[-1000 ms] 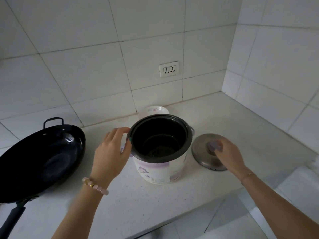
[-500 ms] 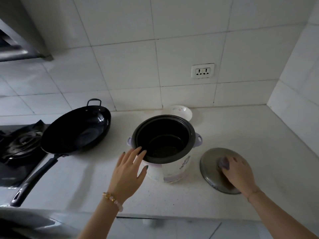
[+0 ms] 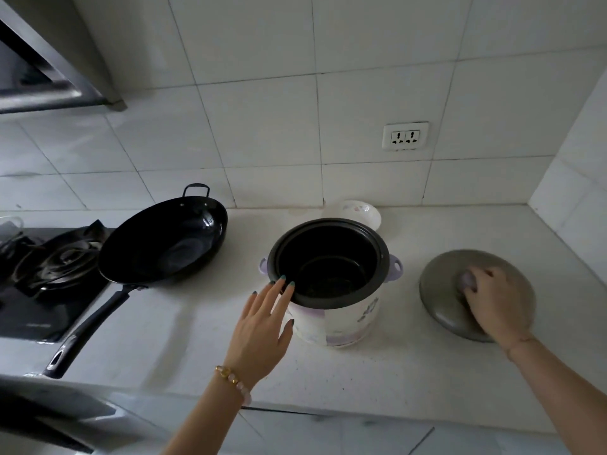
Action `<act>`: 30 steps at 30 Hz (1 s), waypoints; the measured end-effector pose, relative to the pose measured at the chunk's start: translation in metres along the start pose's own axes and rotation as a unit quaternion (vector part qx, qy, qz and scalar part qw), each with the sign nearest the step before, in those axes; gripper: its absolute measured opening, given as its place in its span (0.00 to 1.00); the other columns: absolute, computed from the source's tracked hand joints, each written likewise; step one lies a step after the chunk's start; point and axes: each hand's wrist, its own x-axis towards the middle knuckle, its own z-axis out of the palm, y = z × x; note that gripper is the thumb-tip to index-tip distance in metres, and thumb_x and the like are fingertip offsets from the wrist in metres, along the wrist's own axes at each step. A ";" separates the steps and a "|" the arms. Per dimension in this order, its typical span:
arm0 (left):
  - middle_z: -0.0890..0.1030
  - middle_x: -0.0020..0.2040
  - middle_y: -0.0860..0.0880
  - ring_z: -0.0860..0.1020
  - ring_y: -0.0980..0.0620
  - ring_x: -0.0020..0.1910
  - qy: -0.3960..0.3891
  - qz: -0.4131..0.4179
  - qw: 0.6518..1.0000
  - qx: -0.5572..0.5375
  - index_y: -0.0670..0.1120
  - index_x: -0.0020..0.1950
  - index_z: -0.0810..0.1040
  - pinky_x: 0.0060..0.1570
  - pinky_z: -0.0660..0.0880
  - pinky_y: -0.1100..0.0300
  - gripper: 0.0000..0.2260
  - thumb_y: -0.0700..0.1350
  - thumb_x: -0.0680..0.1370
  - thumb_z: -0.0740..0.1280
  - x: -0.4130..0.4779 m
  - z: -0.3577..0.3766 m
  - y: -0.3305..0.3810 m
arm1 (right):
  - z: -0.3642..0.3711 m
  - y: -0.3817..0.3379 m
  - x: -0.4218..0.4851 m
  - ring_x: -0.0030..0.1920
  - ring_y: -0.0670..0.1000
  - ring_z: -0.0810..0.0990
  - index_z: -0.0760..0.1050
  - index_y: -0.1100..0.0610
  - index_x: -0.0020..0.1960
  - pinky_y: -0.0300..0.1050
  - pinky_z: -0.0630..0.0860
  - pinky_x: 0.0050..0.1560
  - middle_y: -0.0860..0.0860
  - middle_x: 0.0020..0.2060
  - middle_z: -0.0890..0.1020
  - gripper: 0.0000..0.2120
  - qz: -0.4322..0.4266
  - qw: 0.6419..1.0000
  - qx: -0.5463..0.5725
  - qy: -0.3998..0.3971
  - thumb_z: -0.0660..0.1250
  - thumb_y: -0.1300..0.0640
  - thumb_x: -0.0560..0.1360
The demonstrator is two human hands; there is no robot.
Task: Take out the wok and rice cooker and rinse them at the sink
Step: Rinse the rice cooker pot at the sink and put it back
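Note:
A white rice cooker [image 3: 341, 326] with purple flower print stands open on the white counter [image 3: 328, 372], its dark inner pot [image 3: 325, 261] showing. My left hand [image 3: 262, 330] is open, fingers spread, fingertips at the pot's near-left rim. To the right the grey metal lid [image 3: 440, 290] lies flat on the counter, and my right hand [image 3: 496, 303] rests on it with fingers around its purple knob [image 3: 464, 280]. The black wok [image 3: 164, 241] sits to the left, its long handle [image 3: 85, 330] pointing toward me and partly over the stove edge.
A gas stove [image 3: 49, 267] lies at the left, under a range hood [image 3: 49, 70]. A small white bowl [image 3: 361, 213] stands behind the cooker by the tiled wall. A wall socket [image 3: 405, 136] is above. The right wall closes off the counter's corner.
The view has swung left, bringing in the stove and hood. My left hand has dropped from the cooker's left rim to its near-left side. My right hand stays on the lid.

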 end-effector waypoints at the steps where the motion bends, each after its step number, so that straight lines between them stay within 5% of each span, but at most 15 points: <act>1: 0.74 0.68 0.44 0.74 0.44 0.65 0.001 0.003 1.000 -0.005 0.44 0.71 0.67 0.64 0.64 0.48 0.30 0.48 0.71 0.73 0.000 0.001 -0.001 | -0.010 -0.001 0.009 0.41 0.69 0.77 0.79 0.70 0.47 0.57 0.74 0.43 0.70 0.41 0.77 0.08 0.003 1.000 0.003 0.022 0.72 0.68 0.69; 7: 0.75 0.67 0.44 0.76 0.44 0.63 0.016 0.031 0.999 -0.019 0.45 0.70 0.68 0.62 0.67 0.49 0.31 0.49 0.70 0.74 0.001 0.003 -0.010 | -0.068 -0.041 0.055 0.56 0.67 0.73 0.75 0.64 0.63 0.54 0.69 0.56 0.66 0.56 0.76 0.18 -0.009 0.996 0.033 0.087 0.67 0.63 0.73; 13: 0.74 0.67 0.45 0.76 0.44 0.63 0.014 0.062 0.998 -0.030 0.46 0.71 0.68 0.62 0.68 0.47 0.29 0.48 0.72 0.72 0.004 0.005 -0.025 | -0.084 -0.112 0.057 0.59 0.58 0.73 0.72 0.58 0.68 0.47 0.69 0.56 0.59 0.60 0.75 0.19 -0.077 0.992 0.077 0.060 0.63 0.58 0.77; 25: 0.78 0.63 0.44 0.77 0.42 0.61 0.080 -0.014 0.997 -0.012 0.44 0.67 0.72 0.60 0.72 0.44 0.24 0.47 0.73 0.71 -0.009 -0.032 -0.064 | -0.058 -0.202 0.025 0.59 0.56 0.74 0.74 0.54 0.67 0.49 0.71 0.58 0.55 0.59 0.76 0.19 -0.155 0.978 0.131 -0.051 0.64 0.57 0.75; 30: 0.80 0.59 0.43 0.79 0.42 0.58 0.122 -0.042 0.992 -0.012 0.41 0.63 0.76 0.58 0.75 0.43 0.20 0.49 0.75 0.59 -0.026 -0.042 -0.086 | -0.051 -0.228 0.020 0.52 0.57 0.76 0.79 0.61 0.56 0.50 0.74 0.50 0.57 0.52 0.78 0.13 -0.173 0.975 0.114 -0.075 0.63 0.58 0.74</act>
